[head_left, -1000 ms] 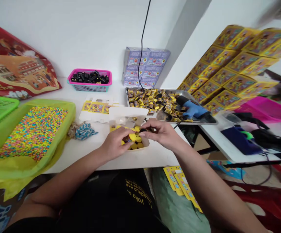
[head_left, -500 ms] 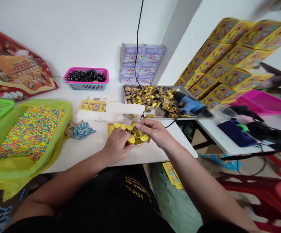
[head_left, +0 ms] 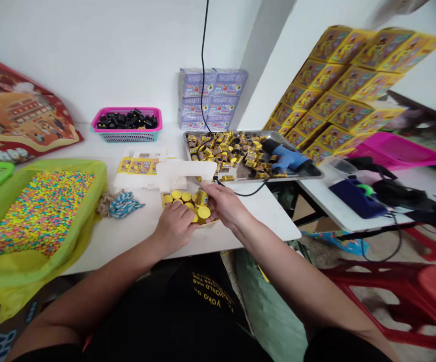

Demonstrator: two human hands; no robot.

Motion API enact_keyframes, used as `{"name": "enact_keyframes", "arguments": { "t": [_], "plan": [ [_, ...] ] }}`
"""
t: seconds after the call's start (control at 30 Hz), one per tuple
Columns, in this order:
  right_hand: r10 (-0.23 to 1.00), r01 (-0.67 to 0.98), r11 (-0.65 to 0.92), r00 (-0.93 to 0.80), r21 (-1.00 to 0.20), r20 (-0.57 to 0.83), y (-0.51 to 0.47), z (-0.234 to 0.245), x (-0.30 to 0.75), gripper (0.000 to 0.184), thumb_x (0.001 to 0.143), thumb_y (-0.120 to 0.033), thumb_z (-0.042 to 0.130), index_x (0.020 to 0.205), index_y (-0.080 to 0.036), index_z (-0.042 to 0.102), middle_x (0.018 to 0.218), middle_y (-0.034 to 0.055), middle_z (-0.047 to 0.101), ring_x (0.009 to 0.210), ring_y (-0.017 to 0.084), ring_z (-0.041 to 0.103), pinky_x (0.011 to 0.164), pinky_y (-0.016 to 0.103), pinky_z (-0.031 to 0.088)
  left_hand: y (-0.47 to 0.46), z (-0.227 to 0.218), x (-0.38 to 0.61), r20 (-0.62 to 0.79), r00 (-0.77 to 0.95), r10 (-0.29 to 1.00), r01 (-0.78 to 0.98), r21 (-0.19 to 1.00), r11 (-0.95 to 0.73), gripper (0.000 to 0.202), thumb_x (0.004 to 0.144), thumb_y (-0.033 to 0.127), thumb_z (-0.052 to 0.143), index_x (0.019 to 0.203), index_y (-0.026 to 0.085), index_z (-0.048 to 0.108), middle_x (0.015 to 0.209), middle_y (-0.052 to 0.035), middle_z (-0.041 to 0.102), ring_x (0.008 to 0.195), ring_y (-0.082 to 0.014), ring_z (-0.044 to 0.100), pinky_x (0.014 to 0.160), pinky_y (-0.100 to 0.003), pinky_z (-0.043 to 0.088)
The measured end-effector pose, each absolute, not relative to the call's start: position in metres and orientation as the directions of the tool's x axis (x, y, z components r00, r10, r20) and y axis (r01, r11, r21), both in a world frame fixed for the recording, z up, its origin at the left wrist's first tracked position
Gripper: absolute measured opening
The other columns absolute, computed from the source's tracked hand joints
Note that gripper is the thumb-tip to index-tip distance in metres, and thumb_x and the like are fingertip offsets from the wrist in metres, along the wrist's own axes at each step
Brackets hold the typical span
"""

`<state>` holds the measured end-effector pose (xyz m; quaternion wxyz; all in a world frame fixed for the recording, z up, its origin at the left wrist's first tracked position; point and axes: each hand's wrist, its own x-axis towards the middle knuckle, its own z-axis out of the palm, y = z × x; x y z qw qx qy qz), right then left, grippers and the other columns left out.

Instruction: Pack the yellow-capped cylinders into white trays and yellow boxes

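An open cardboard box [head_left: 162,200], its white lid flap [head_left: 187,169] raised at the back, stands before me packed with rows of small round tubs [head_left: 176,194] with yellow caps. My left hand [head_left: 175,227] is curled over the near left side of the box, fingers over the tubs and thumb by the front wall; its fingertips are partly hidden. At the right end, my right hand [head_left: 226,205] grips a yellow-labelled small tub [head_left: 203,213], tilted with its cap facing me.
A metal tray [head_left: 240,177] holds many loose tubs and a blue heat-gun-like tool [head_left: 289,158]. Colourful candies [head_left: 44,211] fill a yellow-lined bin at left. Behind are a pink basket [head_left: 102,125], purple boxes [head_left: 212,98] and stacked yellow boxes [head_left: 338,95]. A black cord [head_left: 203,60] hangs down.
The view has shifted slightly to the right. The tub in my right hand has tipped, its yellow cap now turned more toward me. Both hands stay at the box.
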<state>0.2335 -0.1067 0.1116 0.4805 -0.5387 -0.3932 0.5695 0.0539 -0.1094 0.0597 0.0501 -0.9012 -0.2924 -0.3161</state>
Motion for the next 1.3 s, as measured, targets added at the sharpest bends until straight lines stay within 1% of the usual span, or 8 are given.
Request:
{"name": "enact_keyframes", "arguments": {
  "t": [0.23,0.57,0.67,0.77,0.87,0.97,1.1,1.3],
  "plan": [
    [0.953,-0.160,-0.234,0.158,-0.959,-0.259,-0.099,0.095,0.212,0.054,0.066,-0.071,0.077,0.075,-0.024,0.052,0.059,-0.0051,0.048,0.049,0.013,0.049,0.035,0.029,0.051,-0.111,0.063,0.050,0.607,0.619,0.498,0.571,0.087,-0.816,0.027,0.096,0.032,0.060,0.075,0.017,0.067,0.085,-0.0094,0.065,0.086,-0.0247,0.053,0.073,-0.039,0.042],
    [0.971,-0.196,-0.039,0.223,-0.980,-0.083,-0.106,0.103,0.227,0.065,0.062,-0.081,0.074,0.086,-0.024,0.055,0.080,0.0021,0.067,0.068,0.021,0.065,0.044,0.029,0.052,-0.093,0.075,0.061,0.370,0.731,0.574,0.596,0.064,-0.800,0.026,0.098,0.031,0.055,0.110,0.017,0.073,0.096,-0.0133,0.060,0.099,-0.0308,0.050,0.078,-0.043,0.041],
    [0.966,-0.078,0.057,0.254,-0.995,0.036,-0.110,0.113,0.242,0.061,0.071,-0.082,0.068,0.088,-0.025,0.054,0.077,0.0019,0.067,0.063,0.019,0.064,0.046,0.029,0.050,-0.089,0.082,0.064,0.337,0.747,0.573,0.594,0.048,-0.803,0.026,0.098,0.031,0.054,0.107,0.017,0.074,0.095,-0.0134,0.059,0.100,-0.0312,0.049,0.078,-0.043,0.040],
    [0.969,0.238,0.084,0.205,-0.968,0.135,-0.116,0.118,0.263,0.055,0.075,-0.077,0.068,0.085,-0.024,0.058,0.065,-0.0017,0.060,0.053,0.016,0.056,0.048,0.029,0.044,-0.085,0.091,0.066,0.282,0.767,0.576,0.589,0.046,-0.807,0.026,0.098,0.031,0.053,0.098,0.017,0.074,0.094,-0.0130,0.058,0.100,-0.0309,0.049,0.078,-0.043,0.040],
    [0.980,0.634,0.123,0.045,-0.763,0.196,-0.125,0.119,0.275,0.039,0.075,-0.056,0.079,0.087,-0.022,0.067,0.072,-0.0004,0.063,0.064,0.016,0.059,0.061,0.029,0.046,-0.080,0.098,0.068,0.222,0.802,0.555,0.560,0.045,-0.827,0.022,0.096,0.025,0.054,0.103,0.019,0.074,0.095,-0.0124,0.058,0.100,-0.0307,0.049,0.077,-0.041,0.040],
    [0.983,0.895,0.168,-0.123,-0.413,0.135,-0.132,0.122,0.271,0.025,0.078,-0.026,0.076,0.102,-0.022,0.073,0.095,0.0043,0.069,0.083,0.019,0.065,0.074,0.030,0.047,-0.074,0.101,0.070,0.171,0.850,0.498,0.501,0.025,-0.865,0.022,0.095,0.022,0.054,0.101,0.020,0.074,0.095,-0.0121,0.058,0.100,-0.0306,0.050,0.077,-0.041,0.040],
    [0.963,0.963,0.263,-0.266,-0.058,-0.048,-0.132,0.132,0.253,0.027,0.081,-0.011,0.064,0.105,-0.016,0.072,0.107,0.0112,0.070,0.103,0.026,0.064,0.077,0.031,0.045,-0.066,0.103,0.068,0.200,0.840,0.504,0.514,0.004,-0.858,0.024,0.094,0.018,0.051,0.084,0.018,0.072,0.093,-0.0127,0.059,0.099,-0.0305,0.051,0.076,-0.041,0.041],
    [0.941,0.956,0.289,-0.275,0.045,-0.196,-0.125,0.142,0.242,0.035,0.079,-0.013,0.063,0.114,-0.011,0.065,0.108,0.0152,0.071,0.101,0.028,0.066,0.074,0.033,0.043,-0.071,0.094,0.045,0.530,0.644,0.552,0.595,0.108,-0.797,0.022,0.090,0.011,0.049,0.088,0.017,0.069,0.088,-0.0090,0.061,0.089,-0.0241,0.056,0.080,-0.037,0.049]
  ]
}}
